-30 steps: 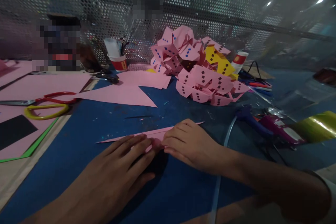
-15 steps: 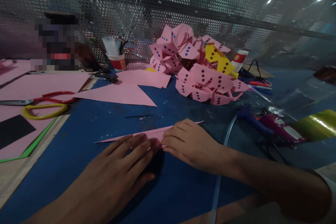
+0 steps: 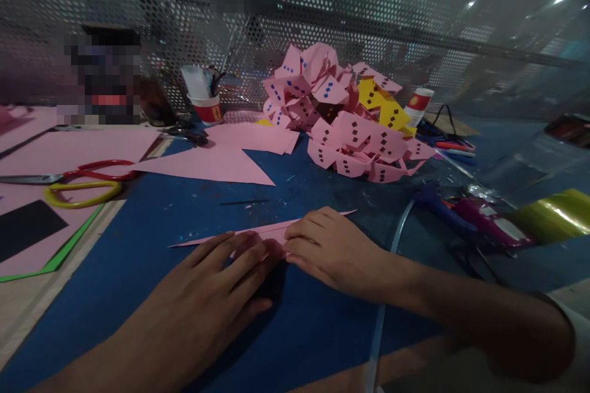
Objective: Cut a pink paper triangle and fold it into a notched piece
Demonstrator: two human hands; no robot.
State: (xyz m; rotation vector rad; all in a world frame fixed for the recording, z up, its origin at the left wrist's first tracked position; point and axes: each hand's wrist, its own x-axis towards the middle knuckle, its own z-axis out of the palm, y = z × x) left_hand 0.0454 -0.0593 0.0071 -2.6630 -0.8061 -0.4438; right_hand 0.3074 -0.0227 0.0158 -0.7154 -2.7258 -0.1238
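Note:
A narrow strip of folded pink paper (image 3: 271, 231) with pointed ends lies across the blue work surface in front of me. My left hand (image 3: 216, 285) rests over its left half, fingers stretched out and pressing down, the thumb apart. On the right half, my right hand (image 3: 329, 249) has its fingers bent and drawn together on the paper's near edge. The fingertips of both hands nearly meet at the middle and hide part of the fold. Just beyond the strip lies a thin dark stick (image 3: 243, 202).
Scissors (image 3: 83, 194) with red and yellow handles lie left on pink sheets. Cut pink paper (image 3: 216, 166) spreads behind the strip. Pink and yellow folded paper shapes (image 3: 369, 144) are piled at the back. A glue gun (image 3: 445, 212) and clear tube (image 3: 380, 331) lie right.
Both hands stay on the folded pink paper with almost the same grip. The view has shifted very slightly; nothing else has visibly moved.

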